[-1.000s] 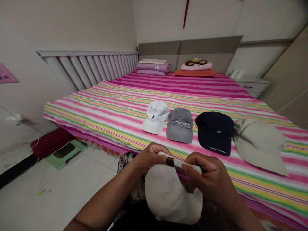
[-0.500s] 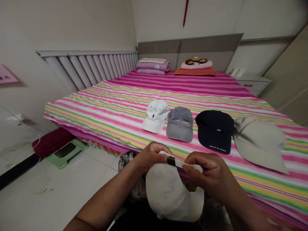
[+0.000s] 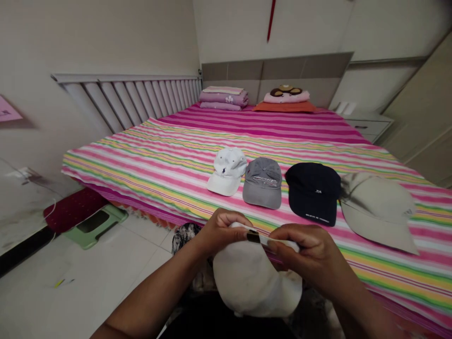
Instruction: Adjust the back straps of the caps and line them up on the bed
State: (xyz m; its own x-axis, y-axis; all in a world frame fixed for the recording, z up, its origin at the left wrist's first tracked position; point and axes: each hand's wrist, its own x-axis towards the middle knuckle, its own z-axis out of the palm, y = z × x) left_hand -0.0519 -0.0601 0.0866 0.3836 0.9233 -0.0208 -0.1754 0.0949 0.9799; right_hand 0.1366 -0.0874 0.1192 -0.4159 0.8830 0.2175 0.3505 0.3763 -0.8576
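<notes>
while both hands work close together on the off-white cap, the metal buckle has drawn slightly nearer the fingertips of the right hand, so less of the strap shows between them than a moment ago. the crown has also tipped up a little. the change is small, and it suggests a fine adjustment at the band rather than any shift of the whole cap.

the left hand has its grip pressed together, pinching the band just beside the buckle between thumb and curled fingers. the grip of the right hand is closed too, with the thumb laid along the strap on the buckle's other side. whether the strap slides in the buckle cannot be told.

the cap is held off the bed, in front of its near edge, its crown hanging below both grips and towards the wearer. beyond, on the striped cover, a white cap, a grey cap, a dark cap and a beige cap lie in a row, brims facing the near edge.
</notes>
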